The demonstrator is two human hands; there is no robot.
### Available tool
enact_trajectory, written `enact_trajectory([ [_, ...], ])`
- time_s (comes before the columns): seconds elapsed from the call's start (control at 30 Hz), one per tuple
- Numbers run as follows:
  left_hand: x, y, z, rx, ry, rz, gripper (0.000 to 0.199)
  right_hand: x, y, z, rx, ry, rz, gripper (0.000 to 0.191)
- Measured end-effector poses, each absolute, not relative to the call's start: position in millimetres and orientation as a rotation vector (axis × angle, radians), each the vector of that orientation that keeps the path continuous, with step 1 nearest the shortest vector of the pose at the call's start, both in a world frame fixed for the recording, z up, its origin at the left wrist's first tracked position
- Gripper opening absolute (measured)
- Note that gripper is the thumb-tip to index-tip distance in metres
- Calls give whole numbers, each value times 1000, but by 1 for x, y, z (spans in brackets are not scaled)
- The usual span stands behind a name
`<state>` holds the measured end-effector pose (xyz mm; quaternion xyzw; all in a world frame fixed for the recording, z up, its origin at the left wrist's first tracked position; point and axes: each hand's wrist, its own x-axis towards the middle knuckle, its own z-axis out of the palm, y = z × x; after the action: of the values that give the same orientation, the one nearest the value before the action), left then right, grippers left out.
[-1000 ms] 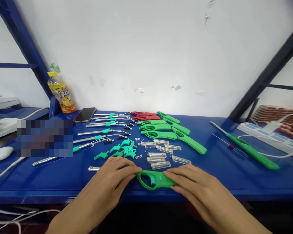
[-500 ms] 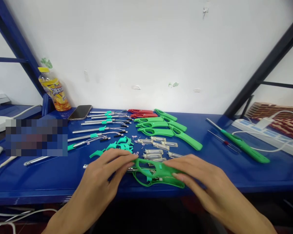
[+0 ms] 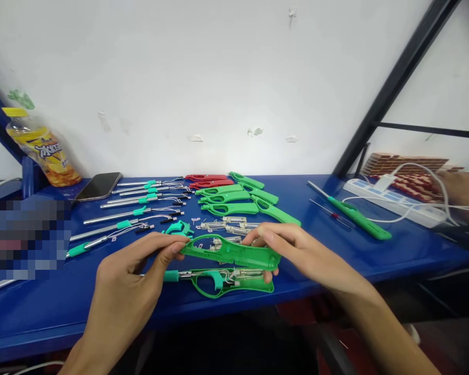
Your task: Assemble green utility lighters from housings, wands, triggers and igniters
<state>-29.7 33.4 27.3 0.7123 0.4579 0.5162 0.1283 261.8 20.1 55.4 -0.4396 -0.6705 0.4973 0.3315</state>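
Note:
A green lighter handle half (image 3: 254, 256), its hollow inner side toward me, is held between my hands. My left hand (image 3: 128, 278) pinches its narrow left tip. At the wide right end, my right hand (image 3: 300, 252) grips it, thumb above and fingertips showing below. Just under it, at the table's near edge, lies the matching lower handle half (image 3: 263, 285). In that half sit a teal trigger (image 3: 218, 278), thin wires and a clear fuel tank (image 3: 248, 272). A teal-collared lighter tube (image 3: 171, 276) extends left from it, partly behind my left hand.
Several metal lighter tubes (image 3: 115, 214) with wires lie at left. Beyond my hands are teal triggers (image 3: 180, 227), clear tanks (image 3: 234, 229) and green and red handle halves (image 3: 234, 208). A screwdriver, assembled lighter (image 3: 359, 216) and power strip (image 3: 398, 203) are right. Another person's hand (image 3: 463, 190) shows far right.
The upper handle half has lifted off the lower one and turned to show its inside. The view has swung right, bringing another person's hand into sight.

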Motion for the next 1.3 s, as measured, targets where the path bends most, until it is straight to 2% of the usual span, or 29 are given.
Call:
enact_trajectory([
  [0.27, -29, 34, 23, 2113, 1311, 1454, 11, 268, 27, 49, -1084, -1646, 1441, 48],
  [0.37, -32, 36, 25, 2178, 1270, 1449, 12, 271, 28, 52, -1089, -1698, 1402, 40],
  [0.47, -37, 38, 26, 2288, 1142, 1347, 12, 274, 21, 57, -1147, -1761, 1246, 30],
  [0.63, -47, 40, 20, 2514, 958, 1142, 15, 274, -6, 45, -1318, -1945, 620, 21],
  [0.83, -53, 39, 13, 2550, 1023, 944, 16, 266, -22, 14, -1168, -2147, 183, 17],
  [1.3, -51, 36, 14, 2389, 1185, 846, 15, 261, -20, 1, -1205, -2208, 133, 19],
])
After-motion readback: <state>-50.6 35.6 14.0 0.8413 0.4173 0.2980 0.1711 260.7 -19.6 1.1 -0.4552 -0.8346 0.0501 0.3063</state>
